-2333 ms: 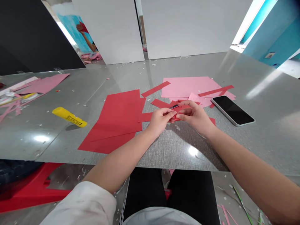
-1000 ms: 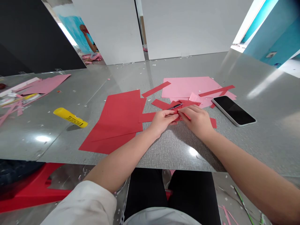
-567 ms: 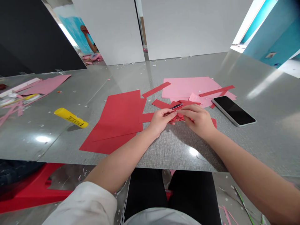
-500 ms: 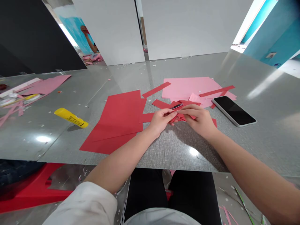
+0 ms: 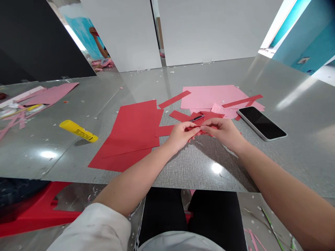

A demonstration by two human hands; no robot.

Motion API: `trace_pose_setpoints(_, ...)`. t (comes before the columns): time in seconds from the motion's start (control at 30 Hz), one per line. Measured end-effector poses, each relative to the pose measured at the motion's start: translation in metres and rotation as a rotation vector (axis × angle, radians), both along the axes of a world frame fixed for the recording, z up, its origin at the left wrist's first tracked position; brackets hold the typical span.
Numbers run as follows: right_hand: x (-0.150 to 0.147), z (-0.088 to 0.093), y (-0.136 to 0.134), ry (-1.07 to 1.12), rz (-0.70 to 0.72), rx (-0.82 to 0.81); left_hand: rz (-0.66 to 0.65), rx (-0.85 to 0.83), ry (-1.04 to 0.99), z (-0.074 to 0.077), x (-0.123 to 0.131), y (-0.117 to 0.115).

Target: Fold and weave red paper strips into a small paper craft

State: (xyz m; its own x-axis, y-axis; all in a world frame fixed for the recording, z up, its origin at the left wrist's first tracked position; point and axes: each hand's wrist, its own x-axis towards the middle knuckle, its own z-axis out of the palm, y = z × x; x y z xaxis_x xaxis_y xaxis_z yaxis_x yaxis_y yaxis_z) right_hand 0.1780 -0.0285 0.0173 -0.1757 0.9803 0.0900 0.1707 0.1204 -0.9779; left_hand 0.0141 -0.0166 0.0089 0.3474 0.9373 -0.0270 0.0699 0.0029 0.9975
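My left hand (image 5: 183,135) and my right hand (image 5: 222,132) meet above the table's front part, thumbs and fingertips pinched close together. Between them is a small piece of red paper (image 5: 199,128), mostly covered by my fingers. Just beyond my fingertips lies a slim dark tool (image 5: 196,118), perhaps a cutter, on a heap of red paper strips (image 5: 180,116). Larger red paper sheets (image 5: 134,129) lie overlapping to the left of my hands. Behind the heap is a pink paper sheet (image 5: 206,96).
A smartphone (image 5: 262,123) lies right of my hands. On the left stands a tilted yellow tube (image 5: 79,131), with pink paper scraps (image 5: 52,94) farther off. White panels (image 5: 209,31) border the table's back. Behind a gap, another person's raised arm (image 5: 99,43) shows.
My right hand has drawn its fingers in to a tighter pinch beside my left thumb, turning slightly. Both hands still hold the red paper piece. Other things stay put.
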Motion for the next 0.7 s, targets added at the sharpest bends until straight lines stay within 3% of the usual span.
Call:
trace_pose_setpoints(0.33,-0.0015,-0.0019,0.0007,-0.329,-0.038,0.235,-0.036,-0.016,0.02,-0.0007,-0.0004,0.001)
trace_pose_setpoints(0.57,-0.0027,-0.0008,0.0006,-0.29,-0.059,0.204,-0.03,0.01,0.071,-0.0009,-0.0018,0.001)
trace_pose_setpoints(0.7,-0.0019,-0.0044,0.0016,-0.341,-0.085,0.265,-0.071,-0.031,-0.033,-0.0022,-0.0013,0.0015)
